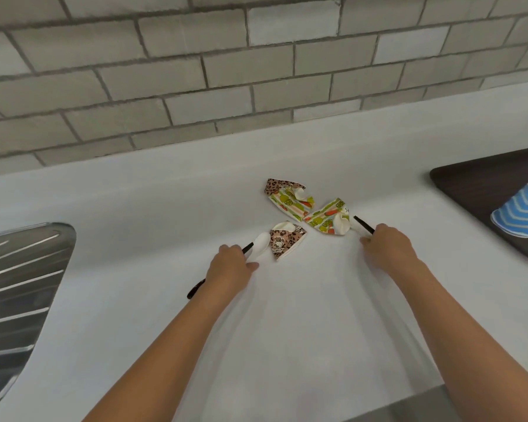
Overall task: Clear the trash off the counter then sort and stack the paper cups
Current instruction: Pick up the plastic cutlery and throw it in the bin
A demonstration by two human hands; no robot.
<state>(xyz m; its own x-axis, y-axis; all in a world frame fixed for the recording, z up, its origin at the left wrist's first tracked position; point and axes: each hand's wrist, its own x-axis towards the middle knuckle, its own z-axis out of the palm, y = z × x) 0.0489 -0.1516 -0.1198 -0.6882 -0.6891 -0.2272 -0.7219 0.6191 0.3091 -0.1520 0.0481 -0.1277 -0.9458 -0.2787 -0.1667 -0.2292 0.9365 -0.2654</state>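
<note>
Three crushed paper cups lie together on the white counter (153, 208): a leopard-and-fruit one (284, 197) at the back, a fruit-patterned one (328, 219) to the right, and a leopard one (287, 243) in front. My left hand (229, 264) grips a thin black stick (195, 289) and touches a white plastic spoon (259, 243) beside the leopard cup. My right hand (384, 245) holds another black stick (363, 224), whose tip reaches the fruit cup. A blue wavy-striped cup (521, 214) stands upside down on a dark tray (482, 190).
A steel sink drainboard (19, 284) takes up the left side. A grey brick-tile wall (226, 71) runs along the back of the counter. The dark tray sits at the right edge of view.
</note>
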